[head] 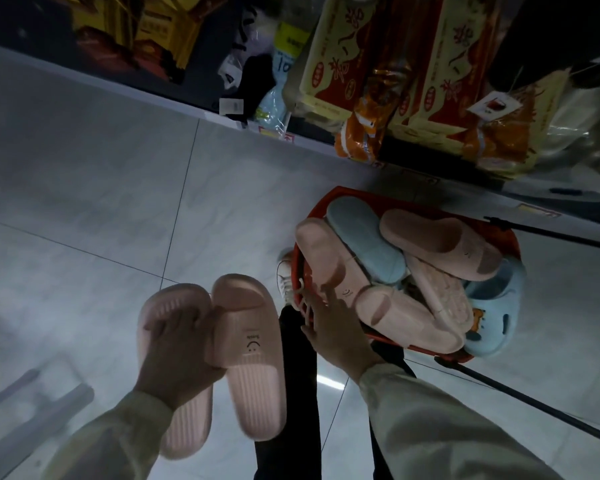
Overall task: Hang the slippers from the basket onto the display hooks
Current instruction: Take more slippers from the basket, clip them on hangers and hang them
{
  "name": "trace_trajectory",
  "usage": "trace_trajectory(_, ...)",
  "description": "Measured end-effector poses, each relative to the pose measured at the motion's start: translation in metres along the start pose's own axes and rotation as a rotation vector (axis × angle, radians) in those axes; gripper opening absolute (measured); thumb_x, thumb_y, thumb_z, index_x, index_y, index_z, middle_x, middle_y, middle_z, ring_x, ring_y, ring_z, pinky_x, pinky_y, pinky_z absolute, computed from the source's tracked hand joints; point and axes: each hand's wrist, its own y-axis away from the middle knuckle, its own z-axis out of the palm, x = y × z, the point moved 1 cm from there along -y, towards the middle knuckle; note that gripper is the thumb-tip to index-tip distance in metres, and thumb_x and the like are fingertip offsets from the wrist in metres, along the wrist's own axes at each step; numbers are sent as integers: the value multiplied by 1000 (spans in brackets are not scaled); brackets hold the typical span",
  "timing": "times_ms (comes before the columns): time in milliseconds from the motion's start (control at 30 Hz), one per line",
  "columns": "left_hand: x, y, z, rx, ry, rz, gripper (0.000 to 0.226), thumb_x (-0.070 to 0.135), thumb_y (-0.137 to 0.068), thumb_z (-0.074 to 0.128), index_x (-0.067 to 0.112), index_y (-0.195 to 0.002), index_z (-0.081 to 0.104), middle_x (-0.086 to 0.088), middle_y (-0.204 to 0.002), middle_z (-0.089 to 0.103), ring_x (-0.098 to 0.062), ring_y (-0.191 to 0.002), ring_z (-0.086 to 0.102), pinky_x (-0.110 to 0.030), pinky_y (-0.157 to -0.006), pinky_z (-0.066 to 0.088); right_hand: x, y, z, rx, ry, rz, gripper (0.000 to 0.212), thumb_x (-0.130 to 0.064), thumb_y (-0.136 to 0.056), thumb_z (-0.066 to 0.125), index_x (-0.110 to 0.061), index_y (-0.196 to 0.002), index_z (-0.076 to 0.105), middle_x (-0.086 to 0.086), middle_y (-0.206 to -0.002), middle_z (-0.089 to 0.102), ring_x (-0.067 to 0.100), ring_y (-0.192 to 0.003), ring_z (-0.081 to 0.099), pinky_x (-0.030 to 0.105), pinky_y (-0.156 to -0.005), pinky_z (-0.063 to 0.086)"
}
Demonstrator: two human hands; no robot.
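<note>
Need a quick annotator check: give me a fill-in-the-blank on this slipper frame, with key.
1. The left hand holds a pair of ____ slippers.
2. The basket of slippers is ____ in colour.
3. The right hand reaches toward the ____.
4. The basket sits on the tiled ____.

Missing words: pink; red; basket; floor

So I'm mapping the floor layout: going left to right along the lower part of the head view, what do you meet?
Left hand → pair of pink slippers it holds → right hand → red basket of slippers.
</note>
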Motion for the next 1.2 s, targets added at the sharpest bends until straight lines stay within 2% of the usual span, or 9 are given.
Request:
trace_trajectory(133,-4,-6,0,56,26,32,85,43,-44,80,20,-122,57,-10,-98,63,-37,-89,62,-55,-76,50,-4,-24,19,-146,-117,1,74,-31,-86,73,-40,-147,31,7,-151,25,24,-117,59,33,-99,51)
trace_trajectory(233,-11,-9,0,52,62,22,80,44,-50,78,20,-124,58,-8,-101,62,-36,-93,61,-55,-81,48,-12,-36,28,-99,-160,37,37,-18,-89,69,-20,-122,54,10,-139,35,23,-102,63,22,-88,48)
trace_trajectory(333,-17,-9,2,19,74,-30,81,46,-52,76,21,-127,57,-9,-107,62,-37,-99,60,-57,-85,46,-20,-35,27,80,-177,90,10,-2,-92,59,-3,-102,60,17,-111,57,29,-82,64,32,-75,53)
trace_trajectory(567,-14,-14,-4,-27,204,-28,58,54,-61,56,36,-116,49,8,-108,59,-24,-108,56,-56,-99,42,-28,-4,-11,143,-210,147,17,1,-97,45,-3,-102,60,8,-93,60,19,-84,57,25,-76,43)
trace_trajectory(667,-5,-13,-10,30,242,0,49,42,-61,68,32,-106,53,8,-99,58,-21,-99,57,-50,-97,46,-39,18,-36,76,-217,184,19,1,-93,53,-3,-108,63,12,-104,63,26,-97,59,26,-82,39)
trace_trajectory(767,7,-9,-16,9,275,-9,45,48,-60,61,35,-101,48,9,-94,56,-18,-95,57,-47,-93,48,-40,44,-52,205,-189,131,19,6,-83,67,-8,-96,66,5,-89,67,17,-82,65,22,-80,51)
trace_trajectory(833,16,-1,-19,-18,287,-10,45,51,-61,58,36,-102,46,11,-93,55,-17,-95,57,-48,-95,48,-44,62,-76,137,-194,142,25,5,-89,54,-8,-108,66,6,-102,67,19,-95,64,26,-89,51)
trace_trajectory(967,42,22,-58,18,265,-23,55,49,-59,73,33,-109,54,10,-100,60,-17,-98,59,-43,-96,49,-51,100,-140,143,-236,171,34,9,-90,46,-4,-115,67,4,-115,65,12,-109,58,12,-95,35)
trace_trajectory(1200,82,67,-164,162,168,-29,78,55,-56,66,26,-128,58,-1,-113,65,-25,-101,61,-40,-85,47,-56,167,-243,371,-278,163,32,-26,-91,45,-27,-112,70,-9,-118,66,12,-112,60,34,-108,44)
